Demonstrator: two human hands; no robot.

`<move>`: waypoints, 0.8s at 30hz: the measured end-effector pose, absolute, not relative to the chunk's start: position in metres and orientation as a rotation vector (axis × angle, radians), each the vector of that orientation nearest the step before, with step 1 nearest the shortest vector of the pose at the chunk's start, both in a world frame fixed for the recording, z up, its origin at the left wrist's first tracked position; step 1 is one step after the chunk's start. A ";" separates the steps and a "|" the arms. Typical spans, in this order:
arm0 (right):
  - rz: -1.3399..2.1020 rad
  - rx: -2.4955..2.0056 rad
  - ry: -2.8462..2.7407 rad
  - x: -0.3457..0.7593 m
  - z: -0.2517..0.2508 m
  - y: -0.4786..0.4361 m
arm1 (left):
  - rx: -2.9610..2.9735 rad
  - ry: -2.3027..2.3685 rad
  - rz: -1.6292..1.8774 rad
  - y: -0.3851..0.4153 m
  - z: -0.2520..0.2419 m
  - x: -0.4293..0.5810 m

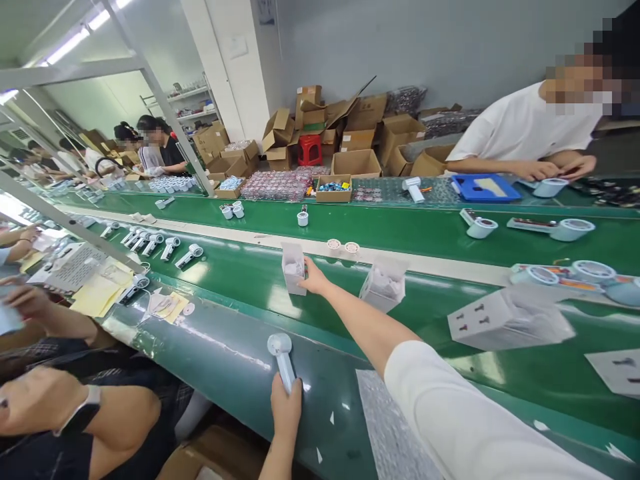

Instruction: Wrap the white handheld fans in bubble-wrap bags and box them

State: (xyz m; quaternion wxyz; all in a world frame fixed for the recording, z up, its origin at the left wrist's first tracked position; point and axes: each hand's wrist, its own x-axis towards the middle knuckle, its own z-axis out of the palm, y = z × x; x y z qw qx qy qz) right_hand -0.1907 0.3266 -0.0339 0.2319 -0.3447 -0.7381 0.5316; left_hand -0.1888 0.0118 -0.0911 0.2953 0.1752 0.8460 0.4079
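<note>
My left hand (286,405) is closed round the handle of a small white handheld fan (281,355), which lies on the near green ledge with its round head pointing away. My right hand (314,277) reaches out over the green conveyor belt (260,280) and grips the side of a small open white box (294,268) that stands upright on it. A second open white box (384,285) stands to the right of it. A larger white box (507,321) lies on its side further right.
A sheet of bubble wrap (387,420) lies under my right arm. Several white fans (170,248) lie in a row at the left. Another person in a white shirt (525,127) works across the belt; other workers sit at the left. Cardboard boxes (350,133) are stacked at the back.
</note>
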 end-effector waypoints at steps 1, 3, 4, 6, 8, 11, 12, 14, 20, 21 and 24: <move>1.459 -0.957 -2.031 -0.186 -0.032 0.327 | 0.365 2.136 1.190 0.012 -0.088 -0.188; 1.496 -1.000 -1.992 -0.172 -0.025 0.321 | 0.172 1.899 1.381 0.013 -0.081 -0.180; 1.565 -1.042 -1.932 -0.162 -0.021 0.314 | 0.099 1.798 1.464 0.015 -0.076 -0.173; 1.770 -1.137 -1.763 -0.133 -0.016 0.287 | 0.036 1.645 1.585 0.021 -0.065 -0.153; 2.000 -1.182 -1.617 -0.097 -0.013 0.248 | 0.097 1.547 1.609 0.027 -0.053 -0.128; 2.266 -1.091 -1.511 -0.036 -0.013 0.189 | 0.404 1.470 1.413 0.032 -0.036 -0.090; 2.308 -1.059 -1.450 -0.016 -0.013 0.176 | 0.529 1.449 1.289 0.032 -0.033 -0.079; 2.309 -1.019 -1.251 0.024 -0.010 0.162 | 0.800 1.442 1.012 0.026 -0.034 -0.063; 2.143 -1.258 -0.697 0.144 0.006 0.159 | 1.544 1.688 0.124 -0.009 -0.068 -0.037; 2.149 -1.289 -0.680 0.161 0.008 0.152 | 1.566 1.713 0.085 -0.011 -0.072 -0.034; 2.349 -1.246 -0.698 0.199 0.009 0.117 | 1.540 1.787 0.153 -0.007 -0.073 -0.030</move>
